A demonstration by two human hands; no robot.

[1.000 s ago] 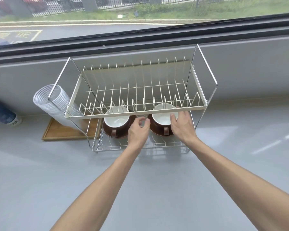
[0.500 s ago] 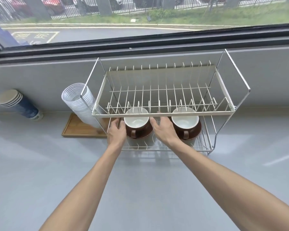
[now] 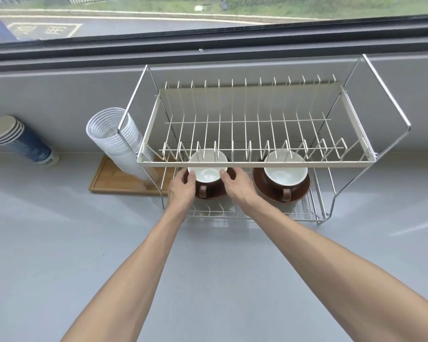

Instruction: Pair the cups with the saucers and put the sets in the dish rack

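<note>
A two-tier wire dish rack (image 3: 255, 164) stands on the grey counter by the window. On its lower shelf sit two brown cups with white insides, each on a brown saucer. My left hand (image 3: 182, 191) and my right hand (image 3: 239, 185) hold the left cup (image 3: 207, 172) from both sides, thumbs at its rim. Its saucer (image 3: 230, 174) is mostly hidden by my hands. The right cup (image 3: 285, 175) stands free on its saucer (image 3: 260, 183), handle toward me. The upper tier holds nothing.
A slanted stack of clear plastic cups (image 3: 114, 139) leans on a wooden tray (image 3: 114, 180) left of the rack. A stack of blue paper cups (image 3: 20, 141) lies further left. The window ledge runs behind the rack.
Both hands shifted left from the right cup set to the left one and now grip the left cup. The camera view swung left, so the rack appears further right.
</note>
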